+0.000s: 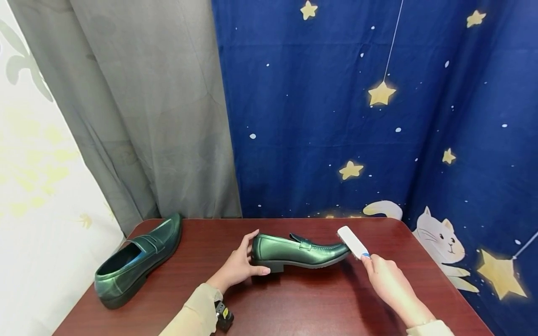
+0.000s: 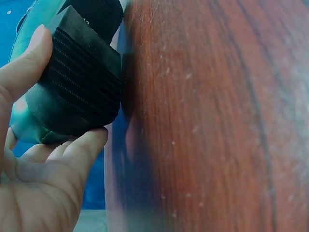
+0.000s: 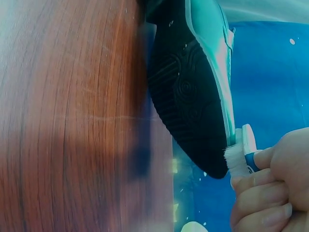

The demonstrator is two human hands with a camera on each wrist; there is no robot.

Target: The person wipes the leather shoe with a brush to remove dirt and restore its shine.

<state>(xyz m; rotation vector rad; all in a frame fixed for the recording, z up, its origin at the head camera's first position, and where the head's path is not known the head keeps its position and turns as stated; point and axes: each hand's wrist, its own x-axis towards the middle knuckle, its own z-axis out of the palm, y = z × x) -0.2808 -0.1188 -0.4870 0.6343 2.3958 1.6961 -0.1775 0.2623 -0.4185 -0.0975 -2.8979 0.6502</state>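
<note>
l. hand (image 1: 237, 267) is clamped on heel of green shoe (image 1: 279, 249) at middle of table (image 1: 311, 303), prob. to make toe steady. r. hand (image 1: 388, 280) grips brush (image 1: 352, 241), bristles at toe, right side; other shoe (image 1: 145, 262) stands left.

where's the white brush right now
In the head view, the white brush is right of centre in the right grip, at the toe of the green shoe the left grip holds.

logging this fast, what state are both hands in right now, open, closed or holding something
Left hand: holding a green shoe by its heel.
Right hand: closed, holding a white brush.
</note>
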